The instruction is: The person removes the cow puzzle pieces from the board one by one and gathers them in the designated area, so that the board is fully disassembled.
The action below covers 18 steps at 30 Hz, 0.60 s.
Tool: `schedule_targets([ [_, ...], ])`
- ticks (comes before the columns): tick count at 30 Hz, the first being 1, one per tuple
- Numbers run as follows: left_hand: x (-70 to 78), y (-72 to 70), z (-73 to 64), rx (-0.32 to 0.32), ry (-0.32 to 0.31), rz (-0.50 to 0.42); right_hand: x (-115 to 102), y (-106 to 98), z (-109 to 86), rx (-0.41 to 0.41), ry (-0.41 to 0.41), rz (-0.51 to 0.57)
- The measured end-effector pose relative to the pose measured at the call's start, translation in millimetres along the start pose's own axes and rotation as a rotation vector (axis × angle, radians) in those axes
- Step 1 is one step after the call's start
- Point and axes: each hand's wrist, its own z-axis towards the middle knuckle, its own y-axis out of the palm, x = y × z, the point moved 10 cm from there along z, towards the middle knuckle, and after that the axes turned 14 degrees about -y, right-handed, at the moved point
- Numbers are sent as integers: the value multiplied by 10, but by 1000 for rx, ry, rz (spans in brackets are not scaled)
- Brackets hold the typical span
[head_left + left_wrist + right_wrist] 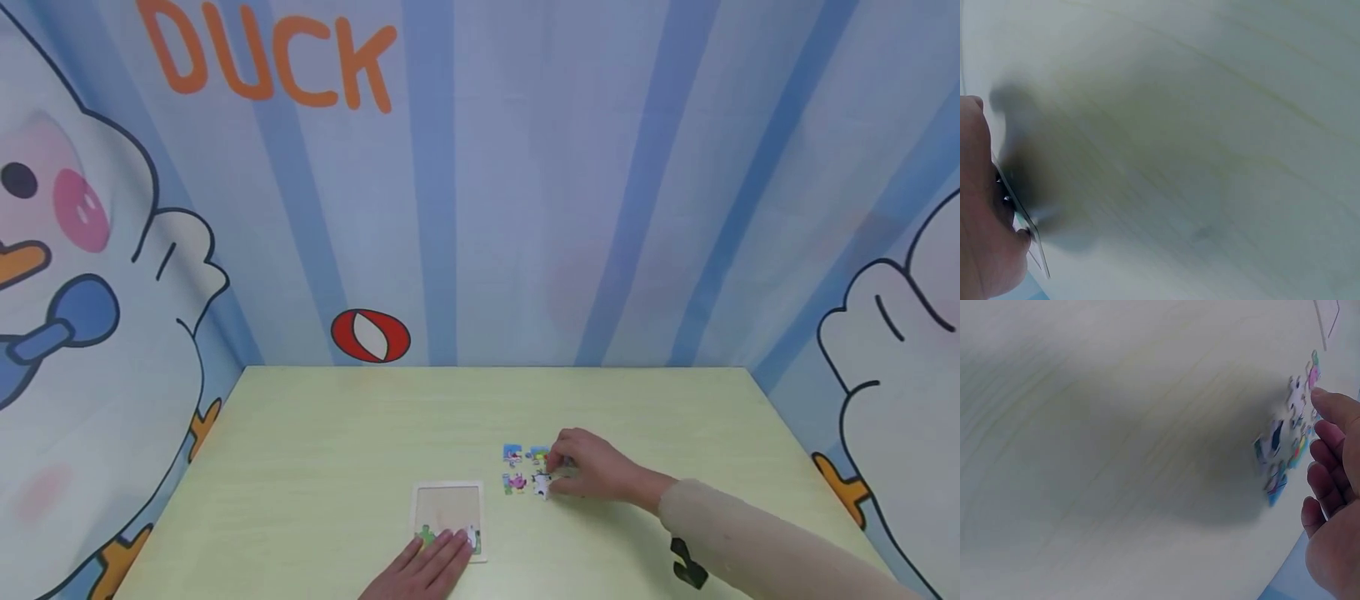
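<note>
A puzzle tray with a white rim [483, 508] lies at the front middle of the table. My left hand [431, 567] rests on its lower part, fingers stretched forward. Beside those fingers a green puzzle piece [425, 534] and a white one [473, 537] show inside the tray; the hand hides the area between. To the right of the tray, several loose jigsaw pieces [514, 483] lie in rows. My right hand [596, 468] is over the right side of this group, thumb and forefinger apart, partly covering it. In the right wrist view, its bent fingers are beside colourful pieces [1297, 450].
The pale wooden table [330, 450] reaches back to a striped blue curtain [502, 183] with duck drawings on both sides. A dark clip-like object [686, 564] is at the right sleeve [765, 533].
</note>
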Motion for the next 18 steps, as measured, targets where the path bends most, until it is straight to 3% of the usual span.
schedule_targets([
  [8,18,9,20,-60,-58,-69,-274,26,272,-11,-43,35],
  [10,51,9,24,-48,-72,-78,-326,54,345,-25,-48,56],
  [14,131,-43,32,39,-90,-66,-405,129,496,-52,-48,102],
  [18,174,-42,45,53,-118,-94,-482,213,653,-71,-58,121],
])
